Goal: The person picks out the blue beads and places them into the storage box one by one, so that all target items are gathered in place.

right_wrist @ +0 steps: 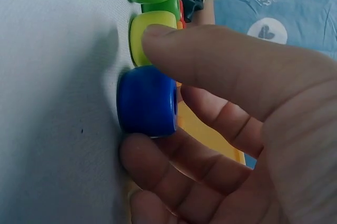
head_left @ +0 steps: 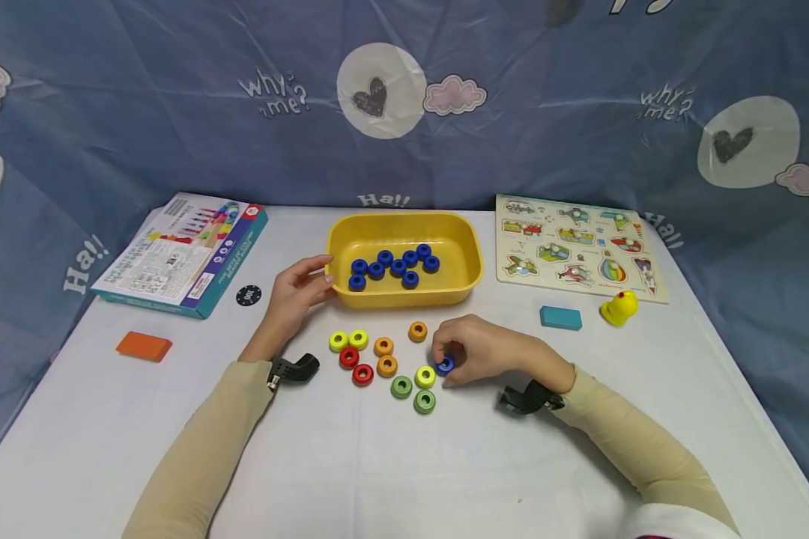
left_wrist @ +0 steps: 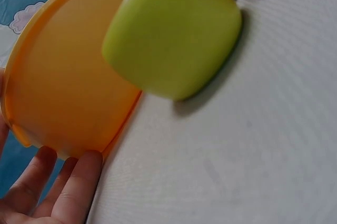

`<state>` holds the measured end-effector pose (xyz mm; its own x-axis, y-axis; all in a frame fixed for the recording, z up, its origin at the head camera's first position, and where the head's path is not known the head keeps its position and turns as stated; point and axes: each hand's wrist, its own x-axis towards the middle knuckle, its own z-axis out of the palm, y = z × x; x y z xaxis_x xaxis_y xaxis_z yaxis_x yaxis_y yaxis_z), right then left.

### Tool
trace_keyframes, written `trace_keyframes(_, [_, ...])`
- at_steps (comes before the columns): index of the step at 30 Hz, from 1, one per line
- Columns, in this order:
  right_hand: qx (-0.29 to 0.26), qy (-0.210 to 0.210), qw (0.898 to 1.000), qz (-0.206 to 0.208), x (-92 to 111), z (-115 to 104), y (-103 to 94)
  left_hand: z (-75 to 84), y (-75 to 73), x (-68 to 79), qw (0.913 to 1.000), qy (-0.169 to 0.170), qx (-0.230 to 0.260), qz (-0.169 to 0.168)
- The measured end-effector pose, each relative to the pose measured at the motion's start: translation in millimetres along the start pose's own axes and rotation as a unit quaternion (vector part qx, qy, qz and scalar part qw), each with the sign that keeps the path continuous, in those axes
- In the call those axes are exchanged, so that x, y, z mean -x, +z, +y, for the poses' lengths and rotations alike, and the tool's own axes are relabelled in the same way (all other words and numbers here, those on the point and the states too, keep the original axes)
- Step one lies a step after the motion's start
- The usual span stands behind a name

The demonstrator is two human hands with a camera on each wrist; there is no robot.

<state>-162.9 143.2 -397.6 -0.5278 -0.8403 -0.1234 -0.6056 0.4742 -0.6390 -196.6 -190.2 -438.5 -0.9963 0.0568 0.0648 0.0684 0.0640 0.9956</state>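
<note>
In the head view, my left hand (head_left: 300, 290) touches the left end of a yellow plastic tray (head_left: 404, 299), its fingertips against the end wall and rim. Several blue ring beads (head_left: 398, 268) lie inside the tray. My right hand (head_left: 482, 348) is down on the table, thumb and fingers around a single blue ring bead (right_wrist: 147, 100). Beside that bead is a yellow ring bead (head_left: 425, 376), with green ring beads (head_left: 401, 387) nearby. Farther left lie red ring beads (head_left: 362, 375), orange ring beads (head_left: 387, 366) and more yellow ones (left_wrist: 174, 34).
At the back left lies a toy box (head_left: 182, 254), with a black round chip (head_left: 249, 296) and an orange block (head_left: 144, 346) near it. On the right are a picture puzzle board (head_left: 580, 251), a teal block (head_left: 560, 318) and a yellow toy duck (head_left: 619, 308).
</note>
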Motion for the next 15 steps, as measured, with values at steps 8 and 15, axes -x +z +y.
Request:
trace_keyframes(8, [0.004, 0.001, 1.000, -0.007, -1, -1, -3.8, 0.9, 0.1, 0.3, 1.0000, -0.001, -0.001, 0.002])
trace_keyframes(15, [0.022, -0.025, 0.992, 0.118, -8, -7, -43.4, -0.1, 0.5, -0.6, 1.0000, 0.003, 0.009, 0.001])
